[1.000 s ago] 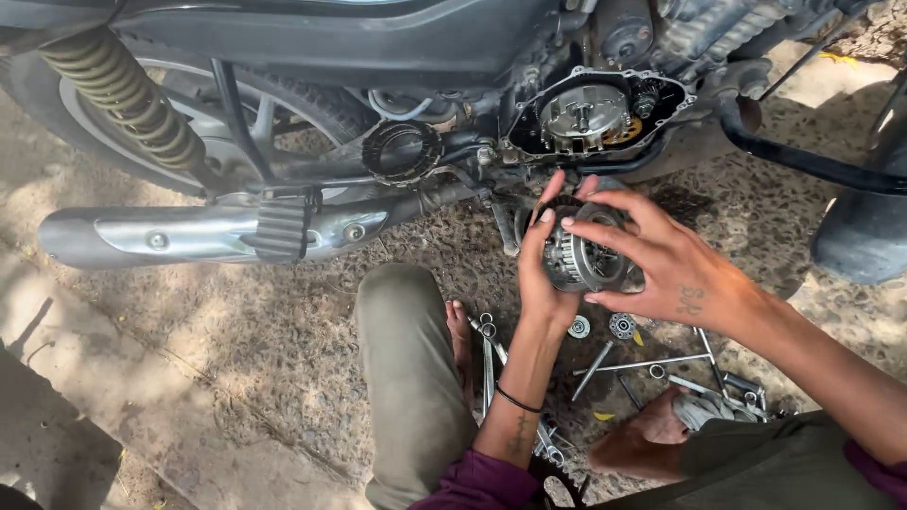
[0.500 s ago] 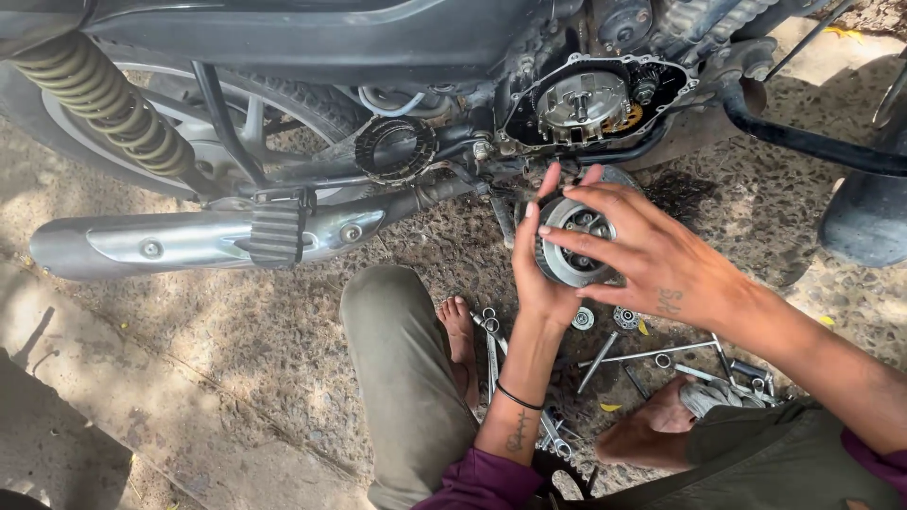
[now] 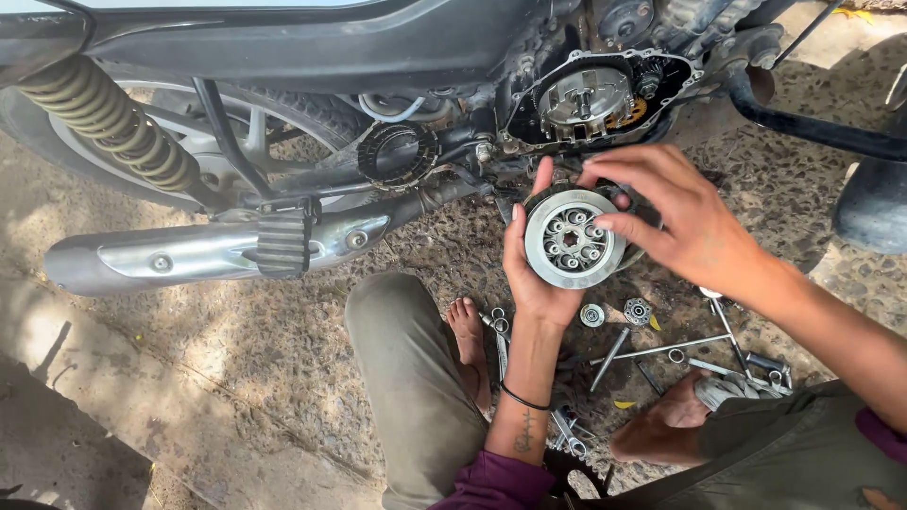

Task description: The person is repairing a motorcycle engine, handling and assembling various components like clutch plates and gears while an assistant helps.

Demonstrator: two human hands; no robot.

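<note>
We see the left hand (image 3: 534, 274) cupping a round metal clutch hub (image 3: 572, 241) from behind and below, palm under it, thumb up along its left edge, so that grip is closed around the hub's rim. The right hand (image 3: 685, 222) comes in from the right with fingers spread and bent; its fingertips (image 3: 614, 225) rest on the hub's face and upper edge, a loose, half-open grip that touches the hub rather than clamping it.

The hub is held in the air just below the open engine case (image 3: 590, 94) of the motorcycle, its pale face with a ring of small holes turned towards us. Inside the case we make out another round metal assembly. Left of the hub run the exhaust pipe (image 3: 189, 255) and a ribbed footpeg (image 3: 282, 244); farther left, above the pipe, stands the coiled shock spring (image 3: 104, 118).

Below the hub, on the ground (image 3: 236, 378), lie two small round parts (image 3: 614, 314), a long rod (image 3: 661, 349), and some wrenches (image 3: 501, 331) beside a bare foot (image 3: 470, 340). The person squats, one knee (image 3: 402, 321) left of the hub, with a dark band on the left wrist.
</note>
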